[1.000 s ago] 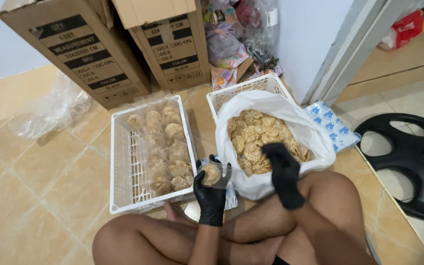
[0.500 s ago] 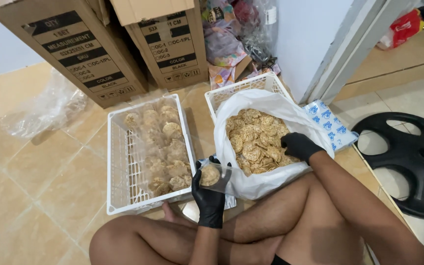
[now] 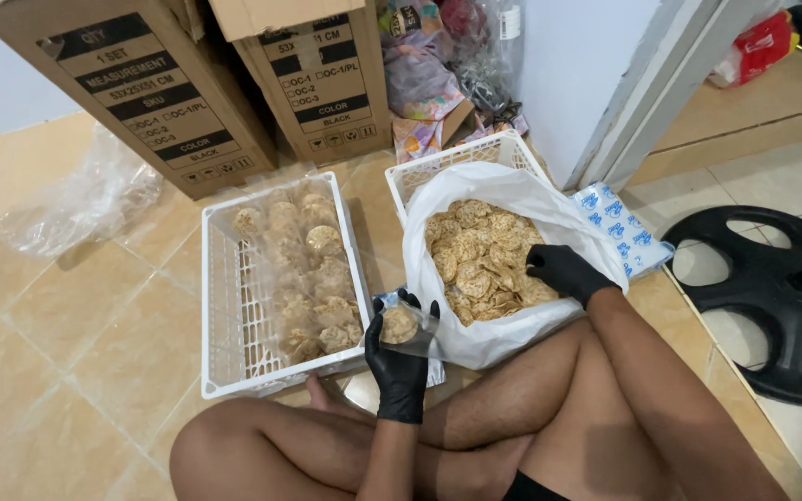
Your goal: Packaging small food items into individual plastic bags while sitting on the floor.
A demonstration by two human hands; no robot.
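Two black-gloved hands working over crossed legs: left hand (image 3: 399, 364) clasping a small clear bag of crackers (image 3: 402, 326) between both baskets, right hand (image 3: 563, 270) dipping curled fingers into the white bag's (image 3: 503, 336) crackers (image 3: 477, 260), grip unclear. Left basket (image 3: 230, 306) showing free space along its left edge. Cardboard boxes (image 3: 155, 88) crowding behind.

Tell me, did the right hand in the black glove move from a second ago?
Yes. The right hand went up from the near rim of the white bag onto the round crackers inside.
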